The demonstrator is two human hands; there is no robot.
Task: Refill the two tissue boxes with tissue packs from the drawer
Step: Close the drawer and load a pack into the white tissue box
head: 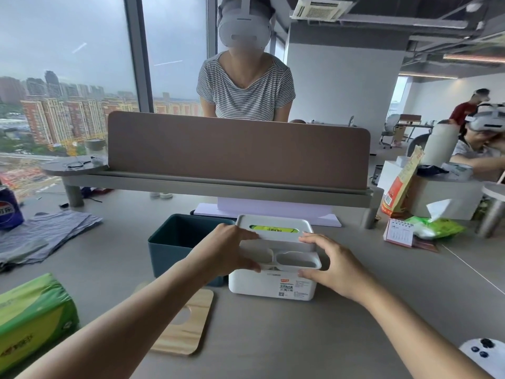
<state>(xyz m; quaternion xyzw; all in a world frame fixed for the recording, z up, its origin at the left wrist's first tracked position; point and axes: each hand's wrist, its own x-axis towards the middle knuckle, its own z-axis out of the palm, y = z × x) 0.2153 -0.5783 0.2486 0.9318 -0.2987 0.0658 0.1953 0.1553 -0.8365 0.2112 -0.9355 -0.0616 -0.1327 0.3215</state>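
A white tissue box (273, 287) stands on the desk in front of me, its white lid (276, 224) on top. Green tissue-pack wrapping shows through the lid's slot (273, 230). My left hand (229, 248) grips the lid's left side and my right hand (332, 262) holds its right front corner. Left of it, touching, stands a dark teal tissue box (177, 243), open on top and looking empty. Its wooden lid (183, 324) lies flat on the desk, partly under my left forearm. A green tissue pack (32, 318) lies at the near left.
A brown desk divider (237, 151) on a grey shelf crosses the back, with a person behind it. Grey cloth (46, 233) and a blue can (8, 212) sit at left. A desk calendar (399, 233), bags and a white controller (483, 351) lie at right.
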